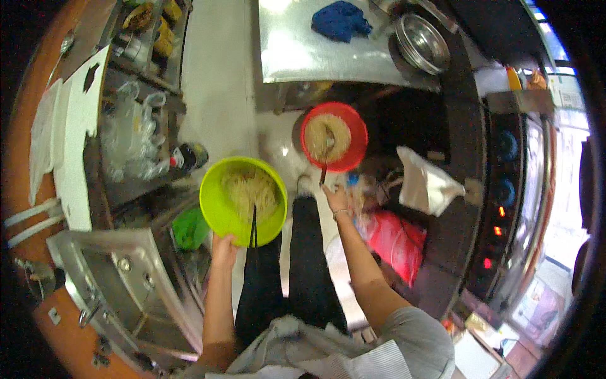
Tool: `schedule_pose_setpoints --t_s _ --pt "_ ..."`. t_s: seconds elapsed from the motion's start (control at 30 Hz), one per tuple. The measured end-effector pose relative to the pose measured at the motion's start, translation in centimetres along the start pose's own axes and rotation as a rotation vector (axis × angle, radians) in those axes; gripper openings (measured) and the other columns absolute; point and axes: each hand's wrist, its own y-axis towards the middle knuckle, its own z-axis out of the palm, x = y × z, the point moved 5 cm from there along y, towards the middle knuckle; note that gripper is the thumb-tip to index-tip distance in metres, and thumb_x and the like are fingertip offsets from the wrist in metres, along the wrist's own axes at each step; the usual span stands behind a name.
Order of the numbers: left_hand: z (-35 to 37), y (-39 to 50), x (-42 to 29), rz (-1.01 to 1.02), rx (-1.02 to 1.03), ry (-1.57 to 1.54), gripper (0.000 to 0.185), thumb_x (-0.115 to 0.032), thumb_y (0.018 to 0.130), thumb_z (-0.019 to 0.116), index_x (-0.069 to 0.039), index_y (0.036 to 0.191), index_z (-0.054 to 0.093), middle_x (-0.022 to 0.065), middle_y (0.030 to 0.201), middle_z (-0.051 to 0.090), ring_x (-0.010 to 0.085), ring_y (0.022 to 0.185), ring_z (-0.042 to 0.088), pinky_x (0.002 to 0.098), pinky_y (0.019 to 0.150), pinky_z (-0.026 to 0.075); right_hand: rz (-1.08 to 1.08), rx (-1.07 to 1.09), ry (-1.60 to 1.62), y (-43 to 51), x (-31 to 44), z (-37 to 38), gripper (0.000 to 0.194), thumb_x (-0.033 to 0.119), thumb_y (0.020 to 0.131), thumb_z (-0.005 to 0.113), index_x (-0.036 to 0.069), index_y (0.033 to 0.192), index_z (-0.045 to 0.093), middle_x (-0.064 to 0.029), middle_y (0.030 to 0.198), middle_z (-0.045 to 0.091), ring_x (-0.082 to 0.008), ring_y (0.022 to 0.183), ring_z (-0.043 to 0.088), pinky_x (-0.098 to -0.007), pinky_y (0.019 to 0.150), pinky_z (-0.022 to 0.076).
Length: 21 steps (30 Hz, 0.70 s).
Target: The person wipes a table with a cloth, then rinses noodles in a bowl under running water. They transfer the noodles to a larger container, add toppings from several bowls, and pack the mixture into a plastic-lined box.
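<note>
My left hand [224, 248] grips the near rim of a lime-green plastic bowl [213, 208], which holds pale noodle-like food [248, 192]. A pair of dark chopsticks [254, 227] stands in that food and leans over the bowl's near side. At the right, my right hand [337, 199] is extended just below a red plastic bowl [358, 135]. In the red bowl lies a pale, grainy or mushy food [338, 132] with a metal ladle or spoon [330, 140] in it. The handle's dark end reaches my right fingers; blur hides whether they close on it.
A steel table [293, 57] ahead bears a blue cloth [341, 21] and stacked metal bowls [421, 42]. A metal sink [128, 284] is at left, near a dark bottle [191, 156] and a green bag [190, 230]. A red bag [395, 244] and a white cloth [426, 182] are at right.
</note>
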Motion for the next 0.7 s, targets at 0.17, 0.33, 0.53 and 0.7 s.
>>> schedule_pose_setpoints --t_s 0.17,0.33,0.53,0.7 --pt "0.4 5.3 4.7 -0.128 0.01 -0.018 0.068 0.007 0.069 0.052 -0.011 0.133 0.038 0.0108 0.115 0.057 0.0306 0.098 0.062 0.0429 0.068 0.057 0.176 0.216 0.045 19.6 -10.3 14.7 0.055 0.043 0.075 0.071 -0.004 0.102 0.063 -0.0271 0.088 0.066 -0.0351 0.079 0.067 -0.0397 0.07 0.0545" --pt "-0.4 9.2 7.4 -0.13 -0.052 0.003 0.069 0.006 0.068 0.053 -0.011 0.133 0.037 0.0117 0.114 0.057 0.0299 0.097 0.062 0.0422 0.067 0.058 -0.09 0.508 -0.677 29.9 -16.6 21.9 0.042 0.031 0.082 0.051 0.004 0.11 0.066 -0.0195 0.113 0.064 -0.0324 0.103 0.063 -0.0432 0.089 0.049" --pt "-1.1 10.6 7.9 -0.165 -0.16 0.073 0.074 0.008 0.066 0.052 -0.012 0.135 0.035 0.0104 0.11 0.057 0.0258 0.087 0.063 0.0341 0.056 0.055 -0.085 0.021 -1.015 32.1 -8.5 4.0 0.028 0.028 0.087 0.051 0.014 0.1 0.071 -0.0107 0.104 0.069 -0.0265 0.095 0.067 -0.0416 0.075 0.0552" --pt "-0.5 11.8 8.1 -0.149 -0.145 0.111 0.071 0.008 0.065 0.052 -0.012 0.132 0.038 0.009 0.104 0.057 0.0203 0.075 0.06 0.0275 0.047 0.048 -0.35 0.048 -1.123 27.9 -1.4 2.6 0.021 0.019 0.084 0.054 0.011 0.087 0.073 -0.0133 0.088 0.071 -0.0269 0.083 0.07 -0.0386 0.067 0.0566"
